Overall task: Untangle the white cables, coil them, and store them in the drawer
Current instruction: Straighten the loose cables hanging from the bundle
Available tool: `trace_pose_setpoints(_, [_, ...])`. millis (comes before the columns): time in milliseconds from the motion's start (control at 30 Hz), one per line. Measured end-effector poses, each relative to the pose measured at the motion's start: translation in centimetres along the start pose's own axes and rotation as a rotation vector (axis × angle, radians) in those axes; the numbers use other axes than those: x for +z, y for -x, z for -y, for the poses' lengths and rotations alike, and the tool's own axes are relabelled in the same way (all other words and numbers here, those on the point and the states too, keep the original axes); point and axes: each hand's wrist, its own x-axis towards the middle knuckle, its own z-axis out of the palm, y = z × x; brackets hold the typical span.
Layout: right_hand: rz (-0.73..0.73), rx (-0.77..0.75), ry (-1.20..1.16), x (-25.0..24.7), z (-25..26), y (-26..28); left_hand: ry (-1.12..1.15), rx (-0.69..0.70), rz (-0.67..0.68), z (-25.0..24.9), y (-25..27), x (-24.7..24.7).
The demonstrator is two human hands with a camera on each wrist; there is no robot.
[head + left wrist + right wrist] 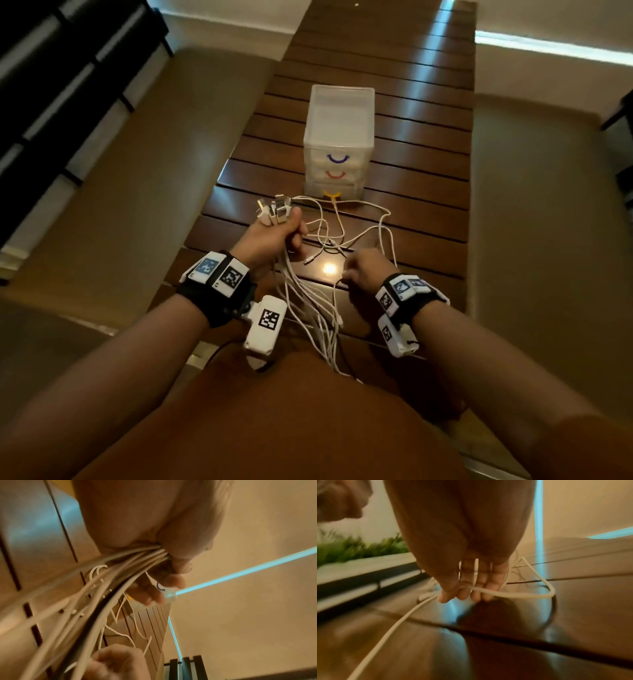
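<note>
- Head view: left hand (274, 236) fisted round a bundle of white cables (308, 301); fingers clenched tight, plugs (278, 209) sticking up out of the top of the fist.
- Cables below the fist trailing down toward the body, over the near edge of the table (428, 164).
- Loose ends looped and crossed on the table, between the hands and the drawer unit (338, 144).
- Unit upright on the table beyond the loops; three drawers, all closed; handles purple, red, yellow from top to bottom.
- Right hand (366, 270) low over the table, near the tangle; fingers curled under, grip hidden from here.
- Left wrist view: left hand (154, 520) with fingers (180, 563) wrapped round the cables (133, 561), grasping them as one bunch; one dark strand among the white.
- Right hand (118, 661) at bottom of frame, curled; blurred.
- Right wrist view: right hand (462, 534) with fingers (477, 586) bent downward, one cable (513, 595) pinched between thumb and fingertips.
- Cable bending away in a loop to one side, running off toward the camera on the other; fingertips just above the table (573, 615).
- Left hand (339, 500) blurred at upper corner.
</note>
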Motion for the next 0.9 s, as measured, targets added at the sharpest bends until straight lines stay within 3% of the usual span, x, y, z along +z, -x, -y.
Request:
trace_pose_setpoints(100, [-0.16,0.058,-0.448,-2.3,0.5,0.4,0.079,-0.038,-0.093,0.3,0.1,-0.3])
trace_pose_setpoints(200, [-0.155,0.031,-0.734,-4.7,2.5,1.7,0.124,-0.06,-0.118,0.8,-0.2,-0.1])
trace_pose_setpoints(333, [-0.023,-0.169,-0.539,-6.4,4.9,3.9,0.178,-0.048,-0.083,1.3,-1.1,0.4])
trace_pose_setpoints(500, [-0.166,-0.275,-0.425,-6.7,7.0,6.4,0.286,-0.047,0.093,0.6,-2.2,0.6])
trace_pose_setpoints(900, [-0.115,-0.137,-0.376,-4.4,6.7,6.7,0.242,-0.1,0.281,-0.7,-3.9,1.3])
